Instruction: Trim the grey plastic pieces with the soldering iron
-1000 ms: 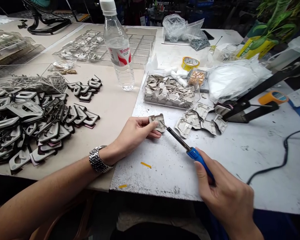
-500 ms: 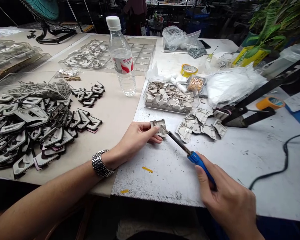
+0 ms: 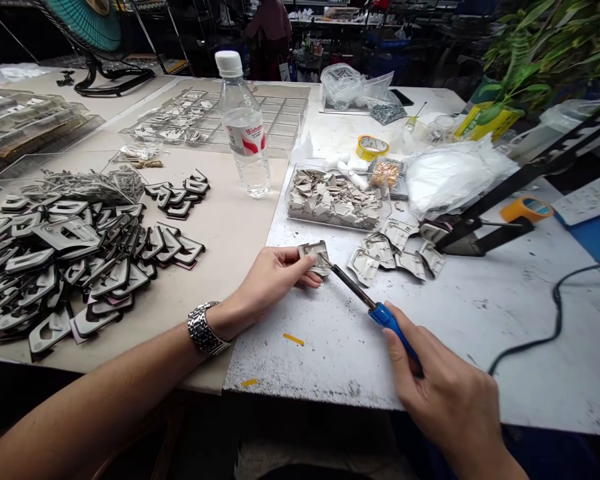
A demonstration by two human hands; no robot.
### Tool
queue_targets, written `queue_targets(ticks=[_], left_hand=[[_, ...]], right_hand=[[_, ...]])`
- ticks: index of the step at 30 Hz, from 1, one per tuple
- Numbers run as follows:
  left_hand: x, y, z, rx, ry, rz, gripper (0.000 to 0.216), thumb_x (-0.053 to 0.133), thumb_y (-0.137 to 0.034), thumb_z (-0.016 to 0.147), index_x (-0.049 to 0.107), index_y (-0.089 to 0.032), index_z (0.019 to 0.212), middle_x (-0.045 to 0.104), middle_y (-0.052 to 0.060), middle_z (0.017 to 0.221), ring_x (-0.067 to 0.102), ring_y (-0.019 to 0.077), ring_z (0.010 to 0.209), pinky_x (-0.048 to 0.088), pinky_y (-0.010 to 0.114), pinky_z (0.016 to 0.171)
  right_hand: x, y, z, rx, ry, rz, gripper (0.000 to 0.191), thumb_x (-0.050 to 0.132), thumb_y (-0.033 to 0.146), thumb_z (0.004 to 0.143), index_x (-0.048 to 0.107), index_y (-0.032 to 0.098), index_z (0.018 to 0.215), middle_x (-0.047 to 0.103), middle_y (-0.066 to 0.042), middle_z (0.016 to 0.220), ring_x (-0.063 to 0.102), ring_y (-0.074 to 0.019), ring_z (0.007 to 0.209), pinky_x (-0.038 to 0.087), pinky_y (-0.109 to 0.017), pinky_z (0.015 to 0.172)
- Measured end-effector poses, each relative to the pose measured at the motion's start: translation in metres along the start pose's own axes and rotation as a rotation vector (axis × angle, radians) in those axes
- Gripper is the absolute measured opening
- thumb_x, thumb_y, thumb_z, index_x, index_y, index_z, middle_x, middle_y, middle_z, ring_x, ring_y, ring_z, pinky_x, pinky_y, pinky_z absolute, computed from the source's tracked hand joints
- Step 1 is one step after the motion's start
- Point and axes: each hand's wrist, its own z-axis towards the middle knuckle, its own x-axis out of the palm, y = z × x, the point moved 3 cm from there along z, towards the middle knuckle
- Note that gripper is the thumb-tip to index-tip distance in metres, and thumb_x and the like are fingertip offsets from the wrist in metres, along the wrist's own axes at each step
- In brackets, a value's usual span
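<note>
Between the thumb and fingers of my left hand (image 3: 283, 273) is a small grey moulded part (image 3: 316, 254), held just above the white table with its hollow side up. My right hand (image 3: 443, 377) is wrapped round the blue handle of a soldering iron (image 3: 365, 302). The iron's tip meets the grey part near my left thumb; whether it presses into it I cannot tell. Several similar grey parts (image 3: 380, 250) lie in a loose group to the right. Behind them a clear box (image 3: 330, 217) holds many small grey pieces.
A large pile of grey and black frames (image 3: 80, 260) covers the left. A water bottle (image 3: 247, 133) stands behind my hands. At right are a black metal stand (image 3: 467, 240), orange tape (image 3: 527, 209), white plastic bags (image 3: 445, 173) and a black cable (image 3: 555, 327). A person (image 3: 269, 37) stands far back.
The view has tilted up and shifted slightly. My right hand and the iron appear a little further left; both hands keep the same hold, and the tip stays at the grey part.
</note>
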Motion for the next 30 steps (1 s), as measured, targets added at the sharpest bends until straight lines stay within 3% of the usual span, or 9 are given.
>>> queue_targets(ticks=[5, 9, 11, 13, 16, 19, 23, 27, 30], left_hand=[[0.0, 0.001, 0.004, 0.0, -0.07, -0.011, 0.035, 0.084, -0.047, 0.097, 0.074, -0.016, 0.085, 0.084, 0.011, 0.086, 0.082, 0.0211, 0.077, 0.069, 0.035, 0.079], [0.004, 0.001, 0.007, 0.053, -0.07, 0.038, 0.036, 0.081, -0.049, 0.099, 0.073, -0.014, 0.094, 0.083, 0.011, 0.087, 0.082, 0.0206, 0.075, 0.07, 0.034, 0.076], [0.009, 0.001, 0.006, 0.088, -0.055, 0.095, 0.039, 0.079, -0.051, 0.1, 0.071, -0.013, 0.095, 0.081, 0.01, 0.084, 0.08, 0.0191, 0.067, 0.068, 0.032, 0.07], [0.017, -0.002, 0.007, 0.145, -0.054, 0.12, 0.041, 0.079, -0.052, 0.099, 0.071, -0.013, 0.105, 0.079, 0.008, 0.081, 0.078, 0.0191, 0.065, 0.067, 0.031, 0.063], [0.041, -0.006, 0.012, 0.203, 0.0, 0.124, 0.054, 0.078, -0.052, 0.098, 0.067, -0.012, 0.133, 0.079, 0.007, 0.083, 0.081, 0.0228, 0.072, 0.066, 0.031, 0.058], [0.075, -0.013, 0.025, 0.263, 0.077, 0.168, 0.048, 0.069, -0.051, 0.103, 0.069, -0.014, 0.133, 0.082, 0.013, 0.101, 0.083, 0.0252, 0.078, 0.065, 0.032, 0.058], [0.107, -0.026, 0.05, 0.478, -0.014, 0.386, 0.031, 0.066, -0.042, 0.103, 0.077, -0.018, 0.119, 0.084, 0.015, 0.114, 0.08, 0.0246, 0.078, 0.064, 0.036, 0.068], [0.11, -0.035, 0.055, 0.575, -0.207, 0.566, 0.037, 0.056, -0.047, 0.109, 0.081, -0.024, 0.097, 0.085, 0.016, 0.101, 0.082, 0.0306, 0.088, 0.063, 0.043, 0.08], [0.098, -0.043, 0.039, 0.615, -0.317, 0.641, 0.035, 0.053, -0.047, 0.11, 0.083, -0.029, 0.107, 0.085, 0.013, 0.109, 0.083, 0.0287, 0.103, 0.062, 0.038, 0.088]], right_hand=[[-0.001, -0.003, -0.002, 0.072, -0.035, 0.148, 0.04, 0.063, 0.033, 0.112, 0.073, 0.024, 0.15, 0.086, -0.002, 0.107, 0.072, -0.0137, 0.062, 0.044, -0.027, 0.055], [-0.002, -0.012, -0.008, 0.328, -0.115, 0.45, 0.038, 0.062, 0.039, 0.112, 0.077, 0.024, 0.143, 0.085, -0.007, 0.123, 0.081, -0.0245, 0.091, 0.06, -0.03, 0.073], [-0.004, -0.018, -0.007, 0.466, -0.128, 0.637, 0.039, 0.063, 0.047, 0.11, 0.08, 0.023, 0.136, 0.084, -0.008, 0.115, 0.079, -0.0273, 0.094, 0.062, -0.033, 0.076], [-0.009, -0.024, 0.001, 0.584, -0.072, 0.893, 0.041, 0.067, 0.054, 0.106, 0.082, 0.021, 0.126, 0.078, -0.006, 0.09, 0.071, -0.023, 0.078, 0.058, -0.031, 0.064], [-0.022, -0.032, 0.034, 0.703, 0.112, 1.435, 0.045, 0.067, 0.061, 0.104, 0.077, 0.02, 0.121, 0.046, 0.005, 0.067, 0.032, -0.0103, 0.05, 0.03, -0.023, 0.041], [-0.037, -0.039, 0.086, 0.628, 0.169, 1.841, 0.043, 0.065, 0.06, 0.104, 0.072, 0.022, 0.123, 0.03, 0.009, 0.07, 0.009, -0.0095, 0.052, 0.015, -0.021, 0.037], [-0.021, -0.04, 0.146, 0.387, 0.23, 1.952, 0.037, 0.072, 0.055, 0.1, 0.07, 0.024, 0.121, 0.032, 0.009, 0.068, 0.014, -0.0099, 0.05, 0.022, -0.019, 0.037], [0.011, -0.038, 0.149, 0.41, 0.308, 2.006, 0.037, 0.071, 0.058, 0.099, 0.071, 0.025, 0.117, 0.034, 0.008, 0.067, 0.022, -0.0099, 0.049, 0.027, -0.02, 0.038], [0.02, -0.047, 0.129, 0.501, 0.351, 2.027, 0.038, 0.071, 0.056, 0.098, 0.074, 0.025, 0.119, 0.031, 0.007, 0.067, 0.025, -0.0104, 0.049, 0.031, -0.022, 0.038]])
